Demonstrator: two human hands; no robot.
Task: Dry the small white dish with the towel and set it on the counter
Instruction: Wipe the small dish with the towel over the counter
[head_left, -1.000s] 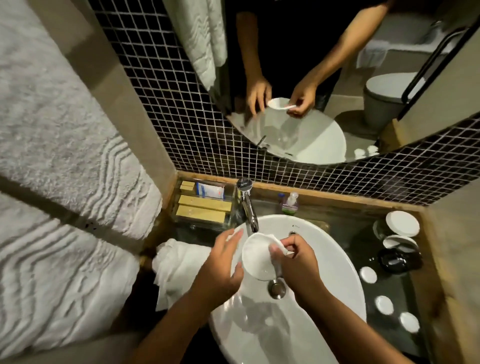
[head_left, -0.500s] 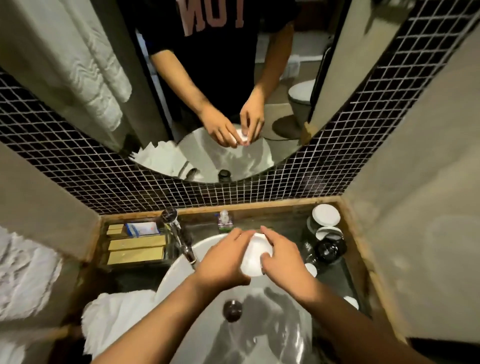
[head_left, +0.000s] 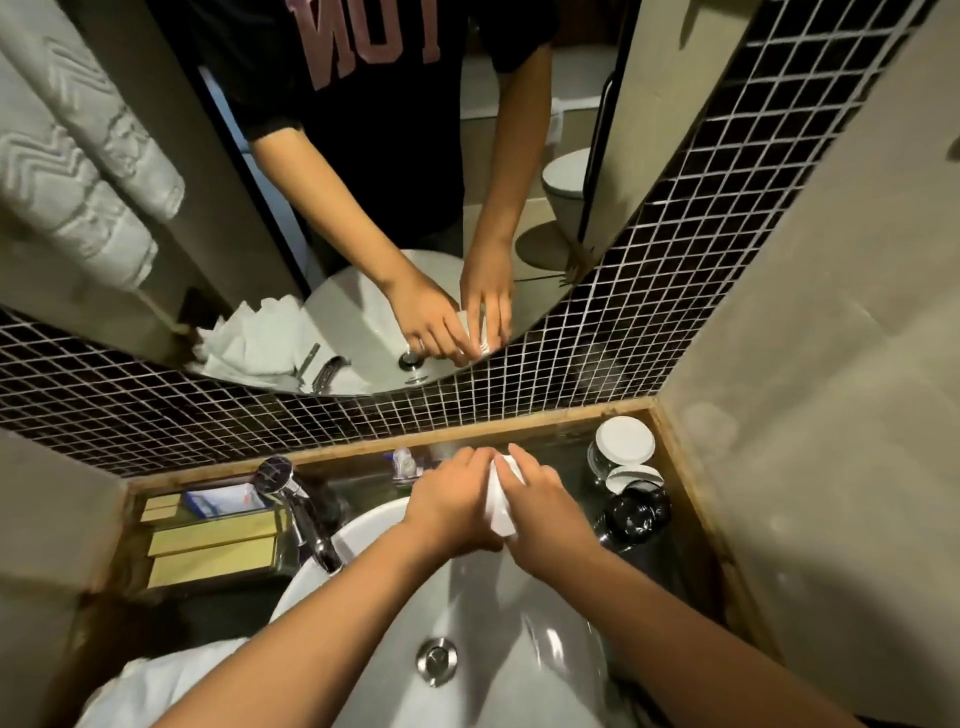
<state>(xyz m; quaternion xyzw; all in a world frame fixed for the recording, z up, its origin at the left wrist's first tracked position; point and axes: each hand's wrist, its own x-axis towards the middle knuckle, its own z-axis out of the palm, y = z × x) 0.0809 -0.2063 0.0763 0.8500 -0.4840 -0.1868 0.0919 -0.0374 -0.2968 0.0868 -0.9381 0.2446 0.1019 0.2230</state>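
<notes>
The small white dish (head_left: 500, 500) is held edge-on between both hands, above the far rim of the white basin (head_left: 363, 535). My left hand (head_left: 451, 501) grips its left side and my right hand (head_left: 545, 512) grips its right side, so only a narrow white strip of it shows. A crumpled white towel (head_left: 156, 686) lies on the dark counter at the lower left, beside the basin, apart from both hands.
A chrome tap (head_left: 298, 506) stands left of the hands. A tray with gold boxes (head_left: 213, 545) sits at the far left. White-lidded jars (head_left: 623, 441) and a black jar (head_left: 636, 512) crowd the counter at right. A mirror and tiled wall rise behind.
The dish has turned from facing up to standing on edge between the hands, and both hands have shifted right and toward the back wall. The view has also swung right.
</notes>
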